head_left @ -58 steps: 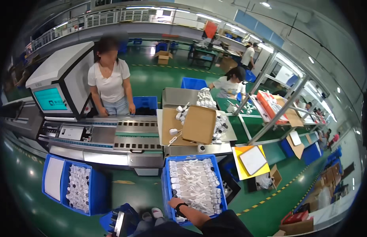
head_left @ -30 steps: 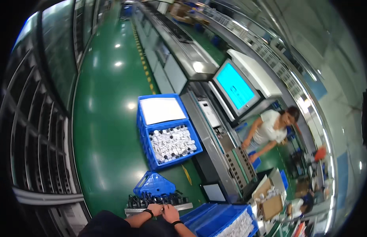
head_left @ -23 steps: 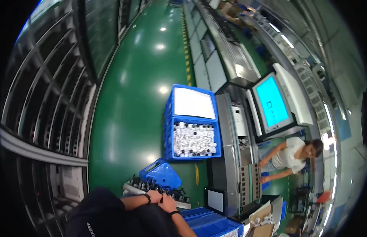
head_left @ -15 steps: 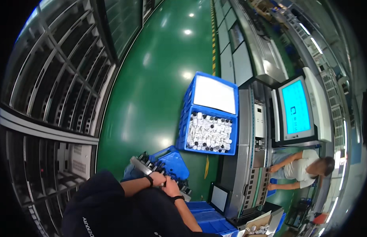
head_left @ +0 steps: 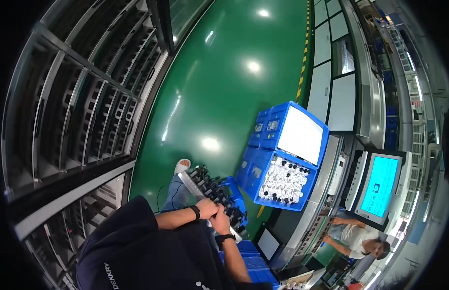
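In front of my waist lies a long, light metal bar (head_left: 191, 186) with a row of black socket-like fixtures (head_left: 215, 191) along it, slanting from upper left to lower right. My left hand (head_left: 207, 209) is closed at the middle of the bar's near side. Right beside it, almost touching, my right hand (head_left: 219, 221) is closed as well, with its fingers against the fixtures. What the fingers pinch is too small and too covered to name. Part of a blue plastic support (head_left: 235, 193) shows behind the bar.
A blue crate (head_left: 256, 181) holding white and black small parts stands ahead right, beside another crate topped with a white sheet (head_left: 300, 135). Shelving (head_left: 89, 96) lines the left. A conveyor line with a monitor (head_left: 379, 186) runs right; a co-worker (head_left: 362, 239) stands beyond it.
My view has swung left, so the crates and line appear farther right. The bar now slants more steeply, and my sandalled foot has come into sight. Both hands stay together at the bar.
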{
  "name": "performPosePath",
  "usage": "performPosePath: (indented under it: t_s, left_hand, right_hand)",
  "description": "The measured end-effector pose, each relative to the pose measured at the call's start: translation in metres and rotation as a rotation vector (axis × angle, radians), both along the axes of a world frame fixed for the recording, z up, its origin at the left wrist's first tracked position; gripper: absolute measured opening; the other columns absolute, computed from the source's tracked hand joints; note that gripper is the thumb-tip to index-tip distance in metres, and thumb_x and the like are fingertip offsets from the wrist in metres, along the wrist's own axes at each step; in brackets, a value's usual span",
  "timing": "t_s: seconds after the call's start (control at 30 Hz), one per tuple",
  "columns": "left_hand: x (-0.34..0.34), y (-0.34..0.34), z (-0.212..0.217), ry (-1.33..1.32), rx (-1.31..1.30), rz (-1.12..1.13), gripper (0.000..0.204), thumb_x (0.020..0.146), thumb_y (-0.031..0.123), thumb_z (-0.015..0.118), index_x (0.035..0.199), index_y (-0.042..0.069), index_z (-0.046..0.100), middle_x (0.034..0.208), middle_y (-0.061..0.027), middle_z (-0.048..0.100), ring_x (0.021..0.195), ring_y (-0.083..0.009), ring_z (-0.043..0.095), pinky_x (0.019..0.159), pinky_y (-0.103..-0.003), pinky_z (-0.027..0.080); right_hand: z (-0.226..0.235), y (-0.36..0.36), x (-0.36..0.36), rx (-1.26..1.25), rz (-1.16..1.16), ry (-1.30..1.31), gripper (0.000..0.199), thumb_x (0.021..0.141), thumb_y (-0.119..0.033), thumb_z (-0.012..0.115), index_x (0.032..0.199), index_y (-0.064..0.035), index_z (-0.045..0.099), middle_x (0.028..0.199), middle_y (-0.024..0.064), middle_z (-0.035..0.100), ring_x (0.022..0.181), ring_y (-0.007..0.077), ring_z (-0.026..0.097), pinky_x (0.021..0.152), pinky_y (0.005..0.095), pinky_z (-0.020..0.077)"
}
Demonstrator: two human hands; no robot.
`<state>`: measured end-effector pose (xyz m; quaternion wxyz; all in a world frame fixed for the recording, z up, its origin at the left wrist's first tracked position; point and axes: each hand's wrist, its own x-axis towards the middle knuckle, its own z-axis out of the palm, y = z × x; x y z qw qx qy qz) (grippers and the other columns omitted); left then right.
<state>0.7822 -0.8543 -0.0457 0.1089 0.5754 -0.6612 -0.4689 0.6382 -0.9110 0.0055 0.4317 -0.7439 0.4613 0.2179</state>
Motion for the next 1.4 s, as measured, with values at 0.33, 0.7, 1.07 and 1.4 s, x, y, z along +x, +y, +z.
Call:
performPosePath:
  t_s: [0.33, 0.7, 1.07, 1.4]
  left_hand:
    - [0.281, -0.056, 0.148, -0.218, -0.193, 0.997, 0.034, 0.079, 0.009, 0.07, 0.113, 0.004, 0.066, 0.107, -0.0182, 0.068, 0.105, -0.0364, 0.065, 0.093, -0.046, 0.052]
    - [0.413, -0.068, 0.103, 1.302, 0.686, 1.797, 0.061, 0.095, 0.06, 0.062, 0.132, 0.012, 0.065, 0.112, -0.0118, 0.073, 0.092, -0.0319, 0.07, 0.087, -0.051, 0.056]
    - [0.471, -0.248, 0.015, 1.383, 0.528, 1.786, 0.036, 0.088, 0.038, 0.061, 0.105, 0.007, 0.069, 0.108, -0.017, 0.074, 0.1, -0.041, 0.068, 0.094, -0.059, 0.054]
    - [0.588, -0.596, -0.015, 1.438, 0.66, 1.576, 0.041, 0.092, 0.037, 0.054, 0.113, 0.006, 0.068, 0.112, -0.016, 0.073, 0.101, -0.0388, 0.068, 0.095, -0.056, 0.054]
  right_hand:
    - [0.049, -0.13, 0.163, -0.093, -0.015, -0.253, 0.039, 0.084, -0.025, 0.077, 0.115, -0.006, 0.063, 0.081, 0.0191, 0.07, 0.078, 0.0403, 0.07, 0.068, 0.0478, 0.0546]
    - [0.15, -0.29, 0.276, -0.384, 0.154, -0.699, 0.023, 0.08, -0.028, 0.079, 0.083, -0.0076, 0.068, 0.07, 0.0106, 0.065, 0.072, 0.0313, 0.067, 0.071, 0.0425, 0.0497]
    - [0.117, -0.489, 0.321, -0.33, 0.165, -0.711, 0.025, 0.084, -0.031, 0.073, 0.087, -0.0078, 0.065, 0.081, 0.0107, 0.069, 0.085, 0.0325, 0.068, 0.081, 0.0462, 0.0485]
    - [0.091, -0.718, 0.399, -0.366, 0.066, -0.516, 0.027, 0.088, -0.033, 0.072, 0.095, -0.0071, 0.066, 0.082, 0.0124, 0.069, 0.087, 0.0334, 0.068, 0.081, 0.0469, 0.0476]
